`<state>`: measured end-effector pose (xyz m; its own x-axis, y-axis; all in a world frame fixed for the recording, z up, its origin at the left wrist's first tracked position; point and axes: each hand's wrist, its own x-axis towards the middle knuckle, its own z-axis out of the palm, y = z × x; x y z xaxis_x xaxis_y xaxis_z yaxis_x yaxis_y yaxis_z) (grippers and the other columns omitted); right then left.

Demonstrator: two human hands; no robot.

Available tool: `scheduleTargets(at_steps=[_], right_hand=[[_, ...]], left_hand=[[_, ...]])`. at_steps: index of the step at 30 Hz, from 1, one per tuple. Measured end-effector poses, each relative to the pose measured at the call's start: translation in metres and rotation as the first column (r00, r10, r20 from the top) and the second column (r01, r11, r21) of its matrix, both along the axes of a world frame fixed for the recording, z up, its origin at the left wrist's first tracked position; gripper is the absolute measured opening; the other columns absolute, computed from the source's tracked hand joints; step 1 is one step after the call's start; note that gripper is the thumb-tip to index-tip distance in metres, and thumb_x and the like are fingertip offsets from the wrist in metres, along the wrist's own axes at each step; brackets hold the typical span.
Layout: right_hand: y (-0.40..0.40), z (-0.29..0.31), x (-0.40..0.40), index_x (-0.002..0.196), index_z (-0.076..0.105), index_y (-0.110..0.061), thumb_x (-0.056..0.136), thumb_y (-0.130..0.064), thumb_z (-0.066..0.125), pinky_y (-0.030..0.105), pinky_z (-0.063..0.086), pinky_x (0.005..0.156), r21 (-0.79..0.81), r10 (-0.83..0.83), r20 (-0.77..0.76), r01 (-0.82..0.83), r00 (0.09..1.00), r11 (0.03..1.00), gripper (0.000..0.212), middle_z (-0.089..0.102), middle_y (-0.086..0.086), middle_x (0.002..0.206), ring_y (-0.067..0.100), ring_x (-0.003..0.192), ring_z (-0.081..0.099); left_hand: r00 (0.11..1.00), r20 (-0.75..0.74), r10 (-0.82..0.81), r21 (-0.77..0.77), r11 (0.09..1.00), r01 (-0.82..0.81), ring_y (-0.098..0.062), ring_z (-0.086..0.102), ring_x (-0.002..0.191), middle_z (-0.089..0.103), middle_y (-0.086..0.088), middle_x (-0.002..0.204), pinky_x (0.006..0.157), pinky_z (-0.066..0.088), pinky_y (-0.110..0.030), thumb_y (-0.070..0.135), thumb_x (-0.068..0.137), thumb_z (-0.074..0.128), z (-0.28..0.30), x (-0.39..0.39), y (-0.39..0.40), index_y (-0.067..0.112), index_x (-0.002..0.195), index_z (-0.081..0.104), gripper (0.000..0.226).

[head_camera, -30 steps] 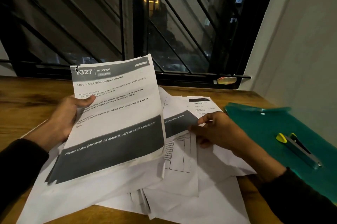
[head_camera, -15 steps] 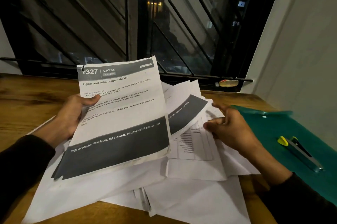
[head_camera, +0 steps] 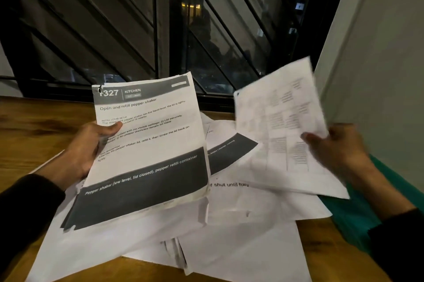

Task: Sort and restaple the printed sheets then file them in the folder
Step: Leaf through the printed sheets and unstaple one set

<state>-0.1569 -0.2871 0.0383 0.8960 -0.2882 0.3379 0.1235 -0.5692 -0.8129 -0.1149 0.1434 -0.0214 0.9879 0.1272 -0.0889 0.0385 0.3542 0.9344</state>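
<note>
At the left edge of a printed bundle [head_camera: 146,150], the left hand [head_camera: 89,148] clamps thumb over, fingers beneath. The right hand [head_camera: 339,146] pinches a blurred loose sheet [head_camera: 280,121] held aloft. Laying it squarely on the bundle would help. Loose papers [head_camera: 241,247] cover the wooden worktop [head_camera: 34,121]; a green folder [head_camera: 351,217] lies right, below a dark barred window [head_camera: 160,17].
</note>
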Motion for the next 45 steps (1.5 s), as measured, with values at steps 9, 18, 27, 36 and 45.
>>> scheduleTargets(at_steps=[9,18,27,36,45], right_hand=[[-0.022,0.022,0.01,0.096,0.067,-0.009,0.089,-0.019,0.068,0.012,0.047,0.042,0.465,-0.22,0.231,0.091,0.948,0.88,0.012,0.067,-0.007,0.073,-0.004,0.044,0.059],[0.031,-0.037,0.006,0.108,0.071,-0.016,0.084,-0.021,0.066,0.05,0.048,0.098,0.362,0.349,-0.253,-0.247,0.902,0.899,0.025,0.072,-0.004,0.11,0.021,0.106,0.067],[0.027,-0.043,0.009,0.113,0.069,-0.02,0.086,-0.02,0.065,0.044,0.047,0.1,0.39,0.393,-0.251,-0.279,0.885,0.878,0.027,0.069,-0.006,0.117,0.021,0.112,0.063],[0.064,-0.024,-0.001,0.123,0.061,-0.015,0.097,-0.016,0.05,0.036,0.056,0.089,0.551,0.675,-0.238,-0.474,0.699,0.686,0.028,0.069,0.0,0.119,0.019,0.107,0.066],[0.045,-0.026,-0.008,0.086,0.072,-0.012,0.087,-0.032,0.068,0.041,0.059,0.076,-0.317,0.158,-0.416,-0.305,0.896,0.898,0.02,0.072,0.004,0.079,0.02,0.073,0.069]], left_hand=[[1.0,-0.005,-0.003,-0.011,1.0,0.003,-0.023,0.075,0.074,0.077,-0.007,0.094,0.068,0.06,-0.041,0.007,0.097,0.046,0.003,-0.003,-0.004,0.01,0.106,0.067,0.023],[1.0,-0.02,0.002,-0.009,1.0,-0.002,-0.024,0.075,0.076,0.076,-0.008,0.102,0.069,0.06,-0.041,0.01,0.096,0.049,0.004,-0.004,-0.003,0.01,0.111,0.067,0.023],[1.0,0.0,0.001,-0.026,1.0,-0.001,-0.023,0.075,0.079,0.077,-0.006,0.101,0.071,0.061,-0.041,0.008,0.096,0.047,0.004,-0.003,-0.005,0.011,0.115,0.065,0.027],[1.0,0.015,0.016,-0.066,0.998,-0.015,-0.024,0.074,0.088,0.075,-0.006,0.107,0.078,0.058,-0.043,0.009,0.095,0.049,0.008,-0.002,0.001,0.015,0.086,0.082,0.034],[1.0,0.022,0.017,-0.029,0.999,-0.016,-0.022,0.075,0.079,0.077,-0.005,0.1,0.061,0.062,-0.033,0.008,0.095,0.049,0.002,0.003,0.002,0.015,0.08,0.082,0.037]])
